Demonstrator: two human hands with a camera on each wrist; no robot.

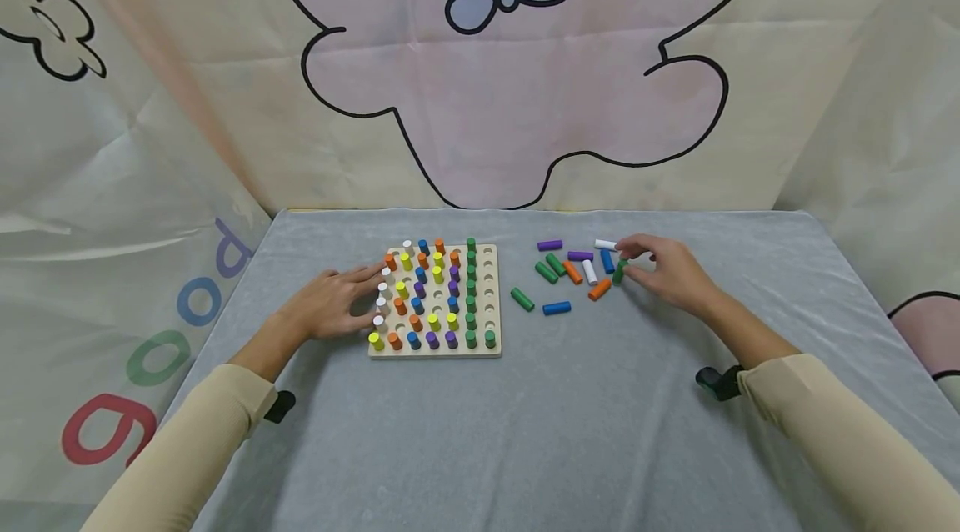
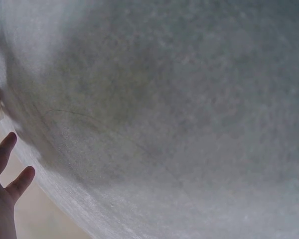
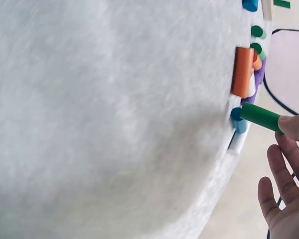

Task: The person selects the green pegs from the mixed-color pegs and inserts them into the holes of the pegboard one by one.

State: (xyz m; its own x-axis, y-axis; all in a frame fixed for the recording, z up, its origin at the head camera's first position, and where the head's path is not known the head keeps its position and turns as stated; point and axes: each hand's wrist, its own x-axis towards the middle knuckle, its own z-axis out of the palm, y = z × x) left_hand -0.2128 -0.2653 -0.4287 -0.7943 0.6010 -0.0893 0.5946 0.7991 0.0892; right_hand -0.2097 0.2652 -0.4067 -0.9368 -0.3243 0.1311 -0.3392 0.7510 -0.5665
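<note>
Between thumb and fingertips, my right hand (image 1: 663,269) pinches a green peg (image 1: 619,271) at the right end of the loose pegs. The right wrist view shows this green peg (image 3: 261,117) gripped at one end, the other fingers spread apart. My left hand (image 1: 333,304) touches the left edge of a wooden pegboard (image 1: 435,354), fingers extended. White, yellow, orange, blue and purple pegs stand upright in the board. A column of green pegs (image 1: 471,288) stands toward its right side, and another green peg (image 1: 490,339) occupies the front hole of the rightmost column.
Loose pegs lie right of the board, including a blue peg (image 1: 557,308), an orange peg (image 1: 600,289), a purple peg (image 1: 550,245) and a white peg (image 1: 590,272). A grey cloth (image 1: 480,440) covers the table. Printed curtains (image 1: 225,98) hang behind and beside it.
</note>
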